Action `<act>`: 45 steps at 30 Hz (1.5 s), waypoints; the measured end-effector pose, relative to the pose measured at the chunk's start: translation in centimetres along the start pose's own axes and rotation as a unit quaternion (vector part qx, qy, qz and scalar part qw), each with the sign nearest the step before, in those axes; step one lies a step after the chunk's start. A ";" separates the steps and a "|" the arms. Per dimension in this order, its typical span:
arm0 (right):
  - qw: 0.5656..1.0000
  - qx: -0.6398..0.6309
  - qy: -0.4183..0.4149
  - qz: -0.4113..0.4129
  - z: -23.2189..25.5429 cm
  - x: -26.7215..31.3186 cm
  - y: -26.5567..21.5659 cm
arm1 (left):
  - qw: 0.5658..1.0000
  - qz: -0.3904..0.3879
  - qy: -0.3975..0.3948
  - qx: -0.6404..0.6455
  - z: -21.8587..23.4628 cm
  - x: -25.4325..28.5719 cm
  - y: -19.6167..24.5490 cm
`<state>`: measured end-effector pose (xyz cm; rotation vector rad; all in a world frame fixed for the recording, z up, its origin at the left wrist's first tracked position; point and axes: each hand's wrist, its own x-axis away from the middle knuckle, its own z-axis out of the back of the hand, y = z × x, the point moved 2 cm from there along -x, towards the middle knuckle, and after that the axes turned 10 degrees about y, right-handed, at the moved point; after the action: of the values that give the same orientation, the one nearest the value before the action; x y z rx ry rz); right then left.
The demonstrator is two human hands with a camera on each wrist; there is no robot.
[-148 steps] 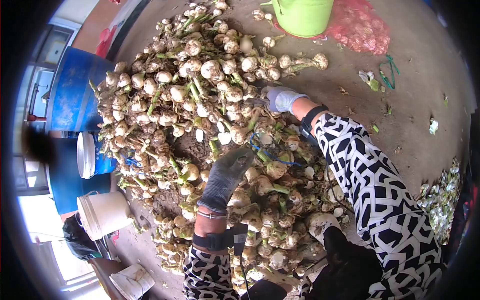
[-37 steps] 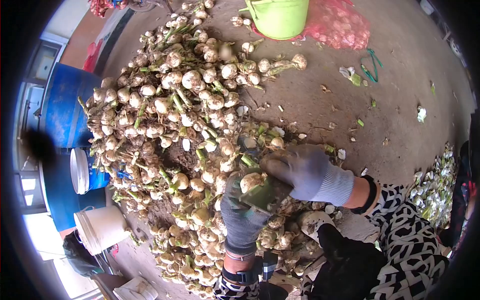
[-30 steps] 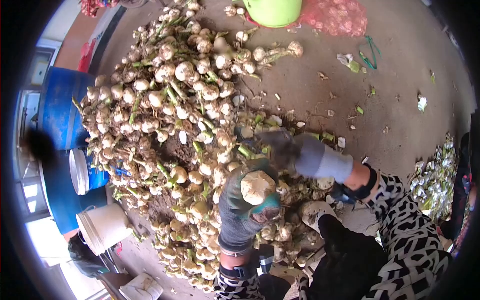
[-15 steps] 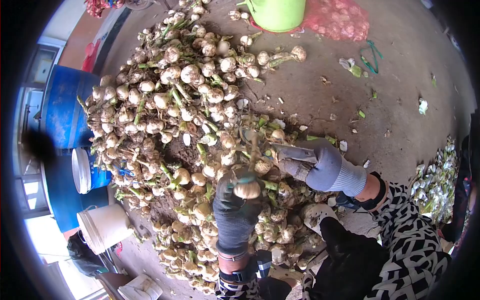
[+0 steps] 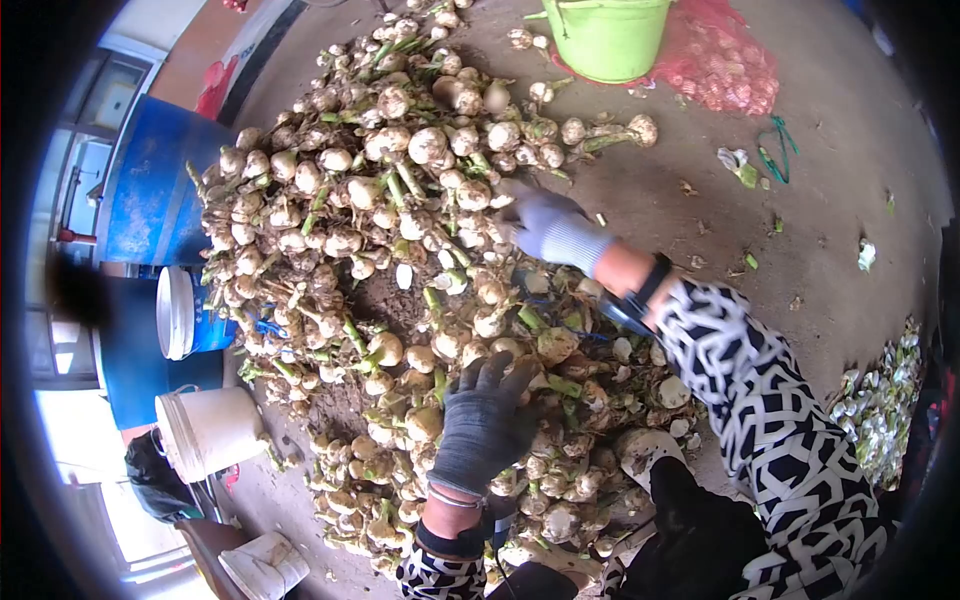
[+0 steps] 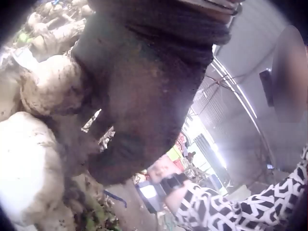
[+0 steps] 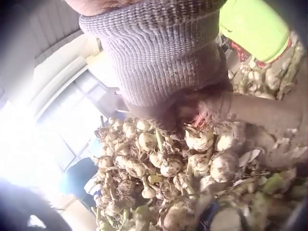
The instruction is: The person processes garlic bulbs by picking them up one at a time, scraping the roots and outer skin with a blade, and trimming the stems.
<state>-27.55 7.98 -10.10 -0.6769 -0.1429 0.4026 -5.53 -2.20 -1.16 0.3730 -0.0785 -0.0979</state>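
A heap of garlic point(image 5: 345, 185), dirty bulbs with stalks and roots, fills the middle of the head view. My left hand point(image 5: 483, 415), in a dark grey glove, lies over its near side with the fingers spread. In the left wrist view, a bulb point(image 6: 55, 86) sits close beside that gloved hand point(image 6: 134, 91). My right hand point(image 5: 562, 228), in a pale grey glove and blurred, reaches over the heap's right edge. In the right wrist view, a smooth tan bar point(image 7: 260, 110), like a handle of the shears seen earlier, juts from that hand; the blades are hidden.
Blue barrels point(image 5: 160, 185) and white buckets point(image 5: 205, 430) line the left side. A lime-green bucket point(image 5: 608, 40) and a red net bag of bulbs point(image 5: 722, 65) stand at the back. Peeled skins point(image 5: 880, 400) lie right; a shoe point(image 5: 645, 450) is at the near edge.
Half a second ago my left hand held a garlic bulb and my right hand the shears beside it. The left hand has released that bulb and spread its fingers; the right has moved away from me.
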 end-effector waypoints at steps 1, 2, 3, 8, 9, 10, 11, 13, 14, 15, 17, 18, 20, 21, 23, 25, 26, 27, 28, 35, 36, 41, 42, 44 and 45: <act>1.000 0.026 0.000 0.000 -0.1 -1.6 -1.9 | 1.000 -0.006 0.010 0.017 0.1 -0.1 0.0; 0.995 0.081 -0.058 0.015 -1.2 -3.9 -2.9 | 0.999 0.008 0.011 0.038 0.3 -0.3 -0.2; 0.984 0.135 -0.115 0.033 -2.8 -6.2 -3.5 | 0.999 0.013 0.013 0.032 0.3 -0.6 -0.6; 0.989 0.089 -0.114 -0.019 -7.1 -7.6 -2.6 | 0.970 0.123 0.107 0.182 1.0 -1.9 -3.5; 0.995 0.043 -0.087 -0.038 -6.5 -5.8 -2.4 | 0.969 0.124 0.154 0.149 1.4 -2.3 -4.3; 0.988 -0.027 -0.133 -0.076 -5.6 -3.9 -1.8 | 0.976 0.140 0.153 -0.060 1.7 -3.1 -4.6; 0.992 -0.071 -0.107 -0.015 -5.9 -2.3 -0.6 | 0.976 0.143 0.153 -0.058 1.5 -3.8 -4.8; 0.988 -0.102 -0.115 -0.014 -3.0 2.1 -1.5 | 0.954 0.004 0.198 -0.224 1.2 -5.4 -4.6; 0.965 -0.218 -0.149 -0.003 -1.2 4.1 -2.3 | 0.948 -0.031 0.221 -0.226 0.3 -6.3 -4.6; 0.909 -0.380 -0.169 0.042 -1.1 5.2 -2.0 | 0.949 -0.032 0.220 -0.225 0.3 -6.5 -4.6; 0.913 -0.355 -0.082 0.184 1.8 7.2 -3.3 | 0.995 0.076 0.029 -0.050 -0.1 -7.2 -4.9; 0.914 -0.354 -0.079 0.180 3.6 7.6 -3.8 | 0.989 0.131 0.021 0.063 0.2 -6.9 -4.8; 0.897 -0.400 -0.177 0.059 5.7 8.4 -4.4 | 0.916 0.165 0.063 0.360 -0.4 -5.4 -4.7; 0.897 -0.401 -0.176 0.057 5.4 8.7 -4.2 | 0.828 0.142 0.117 0.530 -0.4 -4.6 -4.4; 0.873 -0.369 0.122 0.294 5.8 9.1 -4.2 | 0.799 0.133 0.122 0.573 0.4 -3.1 -4.6; 0.952 -0.165 0.011 0.258 8.4 10.6 -5.9 | 0.820 0.189 0.098 0.531 1.5 -1.9 -3.9; 0.952 -0.082 0.038 0.292 8.4 11.4 -6.6 | 0.862 0.187 0.117 0.457 1.3 -0.8 -4.4; 0.945 0.002 0.065 0.321 8.2 12.0 -7.4 | 0.863 0.188 0.117 0.455 1.7 -0.5 -4.1; 0.940 0.045 0.090 0.325 8.0 12.3 -7.8 | 0.859 0.171 0.115 0.469 2.4 -0.3 -3.3; 0.943 0.062 0.096 0.314 7.5 13.7 -7.8 | 0.827 0.242 0.157 0.483 2.9 0.8 -0.3; 0.952 0.039 0.081 0.291 7.3 13.6 -7.2 | 0.850 0.202 0.145 0.464 2.7 0.8 -0.2; 0.977 0.172 -0.074 0.104 0.8 9.2 1.3 | 0.914 0.013 0.137 0.383 2.8 2.0 5.0; 0.997 -0.042 -0.049 0.041 1.2 10.1 1.6 | 0.807 0.108 0.165 0.557 0.9 2.0 3.9; 0.952 -0.261 -0.128 -0.098 5.7 13.7 -1.6 | 0.799 0.222 0.068 0.555 2.5 1.1 2.8; 0.819 -0.535 -0.173 -0.113 3.5 14.4 -0.6 | 0.815 0.242 0.027 0.526 2.4 0.1 1.9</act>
<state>-15.12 15.42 -7.07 -1.6787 -0.8346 0.1765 -5.51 -1.36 1.77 1.4591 -0.1682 0.4939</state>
